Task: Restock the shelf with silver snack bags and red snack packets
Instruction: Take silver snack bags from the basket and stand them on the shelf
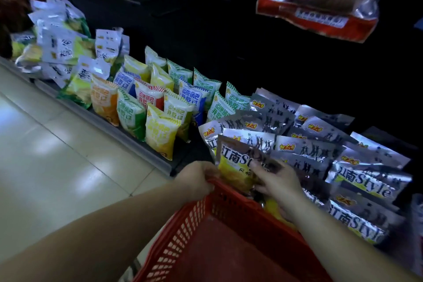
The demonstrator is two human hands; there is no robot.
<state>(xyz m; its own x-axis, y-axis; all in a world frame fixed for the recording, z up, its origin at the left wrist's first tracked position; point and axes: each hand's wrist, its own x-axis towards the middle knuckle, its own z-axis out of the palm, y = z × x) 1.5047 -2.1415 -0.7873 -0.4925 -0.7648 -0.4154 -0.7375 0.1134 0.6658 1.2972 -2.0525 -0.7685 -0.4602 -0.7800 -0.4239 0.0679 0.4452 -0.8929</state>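
Note:
My left hand [196, 178] grips the far rim of a red plastic basket [190, 231] held in front of the bottom shelf. My right hand [277, 181] holds a silver snack bag [238, 162] with a yellow lower part, upright just above the basket's far edge. Behind it, several matching silver snack bags [320, 144] lie overlapping on the low shelf to the right. A red-bottomed clear packet of biscuits [320, 0] hangs or sits on a higher shelf at the top right.
Colourful snack bags [158, 107] in yellow, green, blue and orange stand in rows on the shelf to the left, with white and green bags [64, 46] further left. The grey shelf edge [128, 137] borders a pale tiled floor [52, 162]. The shelf interior is dark.

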